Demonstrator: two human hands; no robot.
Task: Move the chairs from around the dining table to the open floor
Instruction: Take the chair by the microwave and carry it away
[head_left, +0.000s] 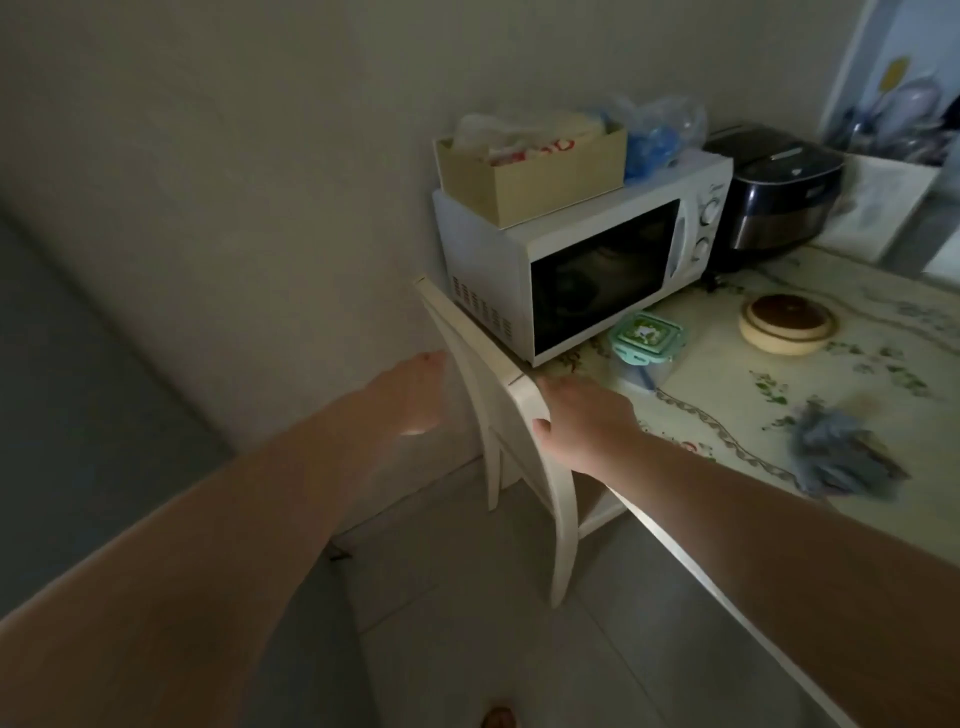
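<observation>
A cream wooden chair (496, 415) is pushed in at the end of the dining table (737, 415), its backrest close to the wall. My right hand (582, 421) grips the near top corner of the backrest, thumb on the outer face. My left hand (415, 395) reaches out just left of the backrest, fingers straight, apart from the wood. The chair's seat is hidden under the table.
A white microwave (571, 270) with a cardboard box (535, 171) on top stands on the table corner, with a rice cooker (774, 197), a green-lidded container (644, 338), a round lidded dish (787, 325) and a grey cloth (841, 452). Tiled floor (519, 649) lies below.
</observation>
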